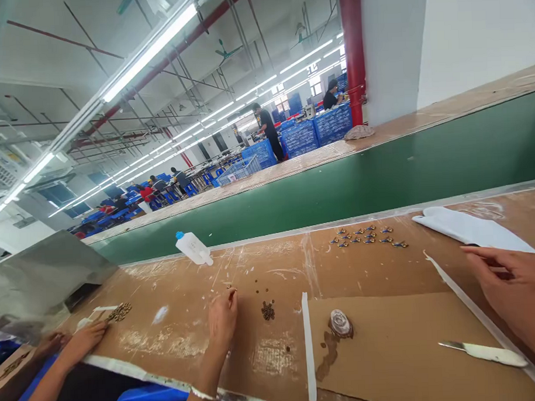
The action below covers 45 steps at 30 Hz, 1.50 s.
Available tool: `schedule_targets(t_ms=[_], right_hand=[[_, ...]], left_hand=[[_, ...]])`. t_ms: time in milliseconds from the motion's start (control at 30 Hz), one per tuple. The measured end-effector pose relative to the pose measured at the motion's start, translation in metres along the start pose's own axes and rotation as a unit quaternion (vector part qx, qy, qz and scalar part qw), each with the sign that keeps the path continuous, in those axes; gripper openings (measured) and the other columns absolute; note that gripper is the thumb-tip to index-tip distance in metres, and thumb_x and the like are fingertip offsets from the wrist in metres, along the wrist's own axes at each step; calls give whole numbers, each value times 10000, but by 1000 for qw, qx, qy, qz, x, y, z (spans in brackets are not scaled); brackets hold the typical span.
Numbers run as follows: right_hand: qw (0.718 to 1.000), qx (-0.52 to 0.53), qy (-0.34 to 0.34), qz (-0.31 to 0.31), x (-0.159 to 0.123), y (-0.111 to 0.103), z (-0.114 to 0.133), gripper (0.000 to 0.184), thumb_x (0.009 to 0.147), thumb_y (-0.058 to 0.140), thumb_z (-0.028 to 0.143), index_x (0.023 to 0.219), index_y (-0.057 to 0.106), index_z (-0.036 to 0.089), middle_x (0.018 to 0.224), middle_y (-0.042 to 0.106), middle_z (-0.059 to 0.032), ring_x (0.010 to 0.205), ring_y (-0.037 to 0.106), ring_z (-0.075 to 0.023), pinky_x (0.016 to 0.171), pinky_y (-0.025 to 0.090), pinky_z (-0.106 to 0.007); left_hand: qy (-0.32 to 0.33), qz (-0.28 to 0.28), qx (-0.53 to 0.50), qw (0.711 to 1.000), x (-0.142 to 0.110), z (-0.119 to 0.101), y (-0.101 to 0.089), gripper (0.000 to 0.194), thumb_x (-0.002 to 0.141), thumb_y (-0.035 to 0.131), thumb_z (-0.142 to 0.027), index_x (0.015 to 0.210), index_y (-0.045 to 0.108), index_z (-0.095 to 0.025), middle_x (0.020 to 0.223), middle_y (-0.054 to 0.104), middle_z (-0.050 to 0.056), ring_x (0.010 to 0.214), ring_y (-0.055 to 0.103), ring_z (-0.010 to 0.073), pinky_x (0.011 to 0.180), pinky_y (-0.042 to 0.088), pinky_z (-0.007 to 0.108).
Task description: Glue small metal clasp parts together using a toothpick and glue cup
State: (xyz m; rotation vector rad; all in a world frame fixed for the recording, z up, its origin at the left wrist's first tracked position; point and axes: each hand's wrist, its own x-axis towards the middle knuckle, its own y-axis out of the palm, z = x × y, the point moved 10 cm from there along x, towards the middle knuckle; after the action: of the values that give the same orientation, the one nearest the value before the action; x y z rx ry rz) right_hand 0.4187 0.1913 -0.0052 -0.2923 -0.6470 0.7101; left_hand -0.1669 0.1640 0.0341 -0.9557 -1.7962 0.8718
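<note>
The loose pile of small, round, dark brown pieces (268,310) lies on the brown, scuffed tabletop (246,347), just beside the left hand (223,320), probably for easy reach; that hand's fingers are narrowed to a pinch, contents indistinguishable. At the right hand's (514,291) fingertips is a small black piece (472,245); I cannot tell whether they grip it. Small gold-and-dark-blue pieces (369,238) lie in loose rows, apparently spaced to stay separate, looking shiny.

this is a factory: a green belt (294,201) lines the bench (175,320), with strip lights (152,51) overhead, blue crates (334,125) and workers (270,132) beyond.
</note>
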Motion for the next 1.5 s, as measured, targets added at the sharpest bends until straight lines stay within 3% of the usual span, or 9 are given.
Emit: schedule_targets(t_ms=[133, 267, 367, 467, 767, 1067, 1500], right_hand=[[999, 34, 16, 3, -2, -6, 13, 320, 666, 472, 478, 781, 675, 259, 832, 644, -31, 532, 551, -170, 595, 491, -368], [998, 59, 21, 14, -3, -7, 17, 314, 712, 474, 418, 833, 682, 216, 891, 638, -43, 576, 553, -141, 654, 494, -327], [996, 79, 18, 23, -3, -9, 23, 282, 748, 478, 377, 844, 673, 197, 927, 636, -56, 615, 550, -134, 655, 486, -303], [995, 101, 11, 22, -3, -13, 29, 268, 766, 468, 345, 835, 666, 179, 916, 636, -66, 639, 540, -131, 652, 481, -285], [992, 122, 9, 15, -1, -12, 26, 206, 783, 489, 277, 824, 672, 191, 879, 626, -38, 584, 502, -95, 623, 469, -254], [990, 135, -45, -22, 1, -18, 31, 180, 791, 495, 245, 807, 667, 193, 823, 628, -42, 587, 507, -107, 571, 463, -252], [988, 153, -30, -10, 1, -16, 29, 191, 800, 491, 262, 807, 666, 183, 859, 626, -34, 549, 477, -79, 585, 458, -249]], left_hand=[[8, 26, -104, 994, -15, -40, -2, 310, 801, 506, -449, 885, 685, -211, 846, 729, 56, 805, 677, 211, 741, 522, 321], [32, 119, -258, 958, -34, -107, 5, 281, 727, 616, -459, 789, 705, -200, 812, 724, 49, 774, 668, 199, 728, 528, 295], [99, 196, -261, 940, -51, -161, 12, 206, 745, 610, -393, 776, 715, -219, 804, 722, 34, 778, 658, 186, 731, 518, 284], [129, 245, -220, 935, -60, -192, 24, 168, 752, 588, -351, 766, 699, -226, 760, 714, 12, 744, 653, 178, 718, 507, 286], [203, 287, -80, 933, -64, -238, 42, 190, 775, 514, -287, 717, 681, -218, 718, 697, -9, 679, 616, 157, 660, 444, 265], [229, 287, -26, 930, -61, -248, 51, 175, 761, 520, -243, 689, 676, -209, 652, 666, -11, 621, 597, 146, 637, 422, 261], [316, 280, 80, 903, -71, -268, 56, 195, 772, 490, -182, 667, 653, -199, 652, 646, 14, 645, 586, 161, 648, 407, 278]])
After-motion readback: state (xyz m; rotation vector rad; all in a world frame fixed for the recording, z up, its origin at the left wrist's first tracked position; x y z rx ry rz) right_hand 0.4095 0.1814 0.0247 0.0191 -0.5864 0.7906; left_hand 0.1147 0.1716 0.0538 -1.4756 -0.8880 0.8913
